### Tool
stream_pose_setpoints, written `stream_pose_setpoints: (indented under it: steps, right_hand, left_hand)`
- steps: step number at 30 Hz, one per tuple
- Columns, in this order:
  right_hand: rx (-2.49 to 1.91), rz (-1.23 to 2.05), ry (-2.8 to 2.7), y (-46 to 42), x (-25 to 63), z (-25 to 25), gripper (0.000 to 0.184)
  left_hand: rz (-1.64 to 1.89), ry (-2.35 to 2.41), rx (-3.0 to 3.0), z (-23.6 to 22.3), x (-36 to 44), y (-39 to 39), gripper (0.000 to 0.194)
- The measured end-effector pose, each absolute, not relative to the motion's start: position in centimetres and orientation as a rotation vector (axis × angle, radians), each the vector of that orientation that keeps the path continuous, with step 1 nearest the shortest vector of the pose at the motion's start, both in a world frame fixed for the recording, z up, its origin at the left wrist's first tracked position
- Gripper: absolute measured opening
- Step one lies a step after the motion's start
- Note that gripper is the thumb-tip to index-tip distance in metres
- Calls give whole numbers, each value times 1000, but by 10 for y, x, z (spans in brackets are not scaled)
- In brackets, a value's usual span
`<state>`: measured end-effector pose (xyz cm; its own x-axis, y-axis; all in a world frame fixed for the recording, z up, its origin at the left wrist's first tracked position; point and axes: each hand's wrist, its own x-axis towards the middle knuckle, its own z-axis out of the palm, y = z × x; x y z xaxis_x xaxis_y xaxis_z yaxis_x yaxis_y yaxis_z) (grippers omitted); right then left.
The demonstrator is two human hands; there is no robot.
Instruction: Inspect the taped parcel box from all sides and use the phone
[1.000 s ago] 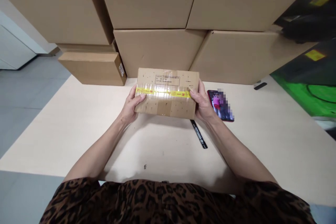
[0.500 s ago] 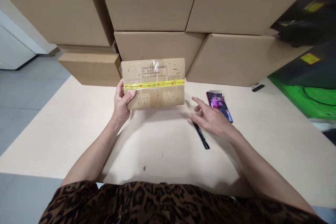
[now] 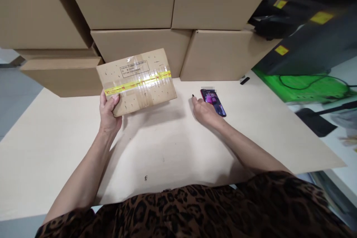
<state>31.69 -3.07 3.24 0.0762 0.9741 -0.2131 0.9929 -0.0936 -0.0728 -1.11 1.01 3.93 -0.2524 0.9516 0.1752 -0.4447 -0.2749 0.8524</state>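
Firstly, taped carton (image 3: 136,100): left fingers (image 3: 113,99) gripped one corner only, risking droop. Secondly, dark-tipped object (image 3: 192,95): right fingers (image 3: 195,105) closed round it.

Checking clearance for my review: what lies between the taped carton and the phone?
In the head view: the right hand, a dark tip poking from it, and bare tabletop nearer the carton.

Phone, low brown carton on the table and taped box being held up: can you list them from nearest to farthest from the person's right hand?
1. Phone: close beside the right hand, just to its right.
2. Taped box: across to the left, held up in the left hand.
3. Low brown carton: farthest, at the back left.
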Motion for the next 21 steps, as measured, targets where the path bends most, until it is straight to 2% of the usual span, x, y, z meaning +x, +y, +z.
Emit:
stream_pose_setpoints:
  steps: [3,5,6,7,9,10,12,18,21]
  right_hand:
    - [2327,-233,2086,-16,324,36,46]
    - [2389,-400,2311,-11,319,38,50]
    - [2423,-658,2473,-9,315,39,60]
    - [2418,-1051,2624,-6,308,40,74]
    - [2224,-2041,2670,2,292,43,100]
    - [2072,-2375,2594,6,284,44,105]
    - [1895,-2726,2493,14,268,48,105]
    - [1796,-3032,2358,17,248,51,103]
    - [1784,-2999,2471,11,252,47,112]
  left_hand:
    - [1695,858,938,38,-13,11,40]
    - [1667,863,981,36,-13,11,38]
    - [1653,870,996,35,-13,11,38]
    - [1638,878,1006,34,-12,11,37]
    - [1614,893,1015,34,-11,9,35]
    - [1609,894,1020,35,-11,8,35]
    - [1617,886,1037,37,-11,6,34]
    - [1559,847,1111,38,-19,7,49]
    - [1412,898,1083,31,-22,8,57]
